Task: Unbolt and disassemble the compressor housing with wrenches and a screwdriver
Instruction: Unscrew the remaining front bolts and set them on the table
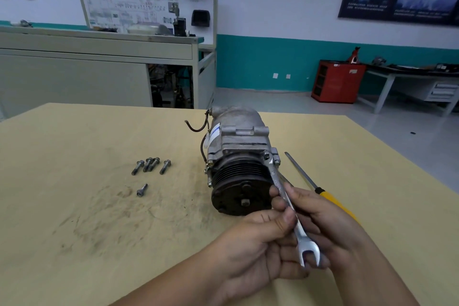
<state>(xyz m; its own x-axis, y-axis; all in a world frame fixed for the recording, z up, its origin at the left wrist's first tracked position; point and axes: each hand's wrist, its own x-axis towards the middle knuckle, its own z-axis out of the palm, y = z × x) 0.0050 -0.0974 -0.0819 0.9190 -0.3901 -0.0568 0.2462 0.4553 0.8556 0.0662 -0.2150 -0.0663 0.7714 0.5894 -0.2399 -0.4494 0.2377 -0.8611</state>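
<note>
Head view shows the compressor point(238, 146) lying on its side in the middle of the bench point(74, 156), pulley toward the person, with the wrench point(285, 196) reaching up to a bolt head on its right flank. Both hands are on that wrench: the left hand point(258, 243) pinches the shank with thumb and curled fingers, and the right hand point(330, 218) has its fingers wrapped round it from behind. Neither hand steadies the housing, so a hard pull could roll or slide the compressor across the bench. Whether the far end is seated fully on the bolt cannot be told. If it sits shallow, it could slip off and round the head, driving knuckles into the pulley. The screwdriver point(305, 179) lies just beside the right hand and could be knocked away by a swing. Five loose bolts point(149, 165) lie well apart to the left, free to roll if the bench is jolted.
</note>
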